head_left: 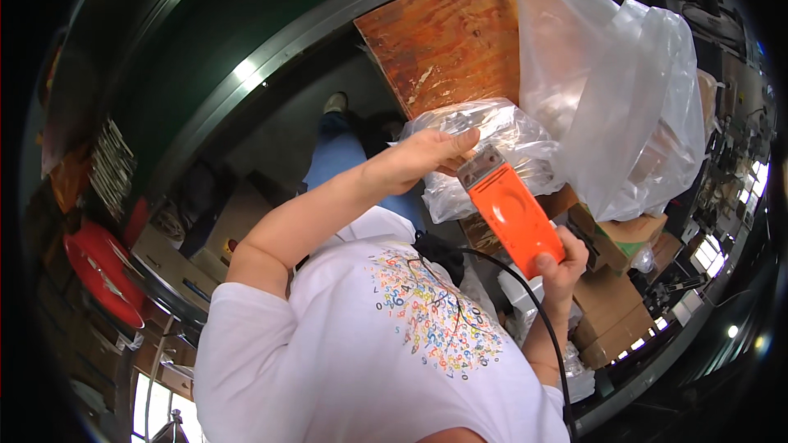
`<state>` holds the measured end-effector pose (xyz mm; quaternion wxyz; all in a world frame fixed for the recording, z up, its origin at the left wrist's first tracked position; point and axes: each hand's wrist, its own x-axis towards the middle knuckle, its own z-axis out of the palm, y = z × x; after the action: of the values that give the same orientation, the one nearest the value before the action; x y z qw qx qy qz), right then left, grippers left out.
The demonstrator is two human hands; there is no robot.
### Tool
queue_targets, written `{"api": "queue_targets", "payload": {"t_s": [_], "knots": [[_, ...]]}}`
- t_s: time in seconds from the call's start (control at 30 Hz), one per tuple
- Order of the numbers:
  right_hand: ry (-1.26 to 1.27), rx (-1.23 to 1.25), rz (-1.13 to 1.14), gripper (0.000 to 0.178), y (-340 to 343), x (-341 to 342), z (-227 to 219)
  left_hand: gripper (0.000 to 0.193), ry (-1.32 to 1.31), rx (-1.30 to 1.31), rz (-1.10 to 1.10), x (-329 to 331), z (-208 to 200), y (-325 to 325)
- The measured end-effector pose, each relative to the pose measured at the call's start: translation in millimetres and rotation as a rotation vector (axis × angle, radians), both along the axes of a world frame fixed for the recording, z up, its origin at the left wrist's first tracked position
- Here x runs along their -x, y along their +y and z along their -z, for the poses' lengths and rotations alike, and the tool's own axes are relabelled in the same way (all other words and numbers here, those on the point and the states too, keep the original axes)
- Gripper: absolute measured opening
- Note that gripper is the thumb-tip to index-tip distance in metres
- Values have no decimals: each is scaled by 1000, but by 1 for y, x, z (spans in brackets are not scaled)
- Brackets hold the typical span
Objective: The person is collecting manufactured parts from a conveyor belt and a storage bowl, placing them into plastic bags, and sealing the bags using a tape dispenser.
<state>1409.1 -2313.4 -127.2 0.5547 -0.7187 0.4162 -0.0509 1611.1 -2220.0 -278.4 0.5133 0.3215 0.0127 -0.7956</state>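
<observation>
A flat, bright orange plastic piece [513, 217] with a rounded recess and a few slots is held tilted in front of my shirt. At its upper end sits a grey metal plate [482, 166] with holes. My right hand [565, 267] grips the lower end, thumb on the face and fingers behind. Up at the metal end, my left hand [427, 160] has its fingers curled at the plate's edge, partly hidden, with the thumb raised above it. Just behind the piece lies a clear plastic bag [443, 197].
A worn wooden board [451, 41] lies beyond my hands, beside a large clear plastic bag [632, 107]. Cardboard boxes [611, 316] stand at the right. A black cable [538, 303] runs past my right arm. A red round object [103, 275] is far left.
</observation>
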Motion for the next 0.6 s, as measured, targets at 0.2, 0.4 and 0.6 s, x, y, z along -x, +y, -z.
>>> {"api": "queue_targets", "payload": {"t_s": [0.2,0.4,0.6], "knots": [[144,21,336,45,-33,-7,-49,27,-438,31,-95,-51,89,-56],[321,-37,328,36,-74,3,-18,27,-1316,-125,230,-4,205,-118],[352,-134,378,34,-70,11,-9,43,-1523,-44,428,77,208,-98]]}}
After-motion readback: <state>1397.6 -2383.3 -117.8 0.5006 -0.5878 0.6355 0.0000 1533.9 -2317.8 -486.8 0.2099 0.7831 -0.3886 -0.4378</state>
